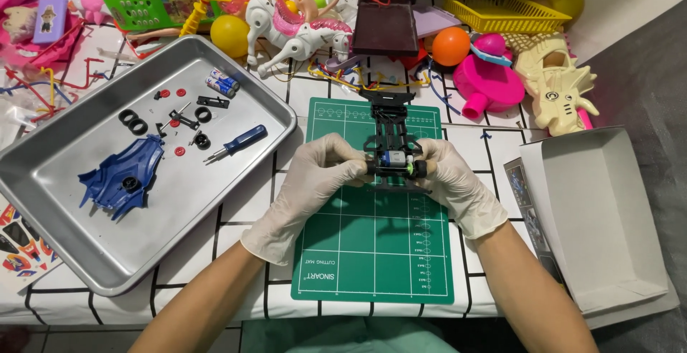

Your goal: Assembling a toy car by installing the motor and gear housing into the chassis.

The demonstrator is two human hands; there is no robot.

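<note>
Over the green cutting mat (372, 253), left hand (315, 181) and right hand (454, 185) clamp the black toy-car chassis (390, 138).

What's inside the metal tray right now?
The metal tray holds a blue car body shell, a blue-handled screwdriver, two batteries, black tyres, small red parts and black pieces. Anything beneath the shell is hidden.

In metal tray (86, 253): two batteries (223, 81), one blue screwdriver (240, 140), one blue car shell (123, 172), four black tyres (133, 120). Right of tray: one green cutting mat (372, 253), one white box (601, 217).
</note>
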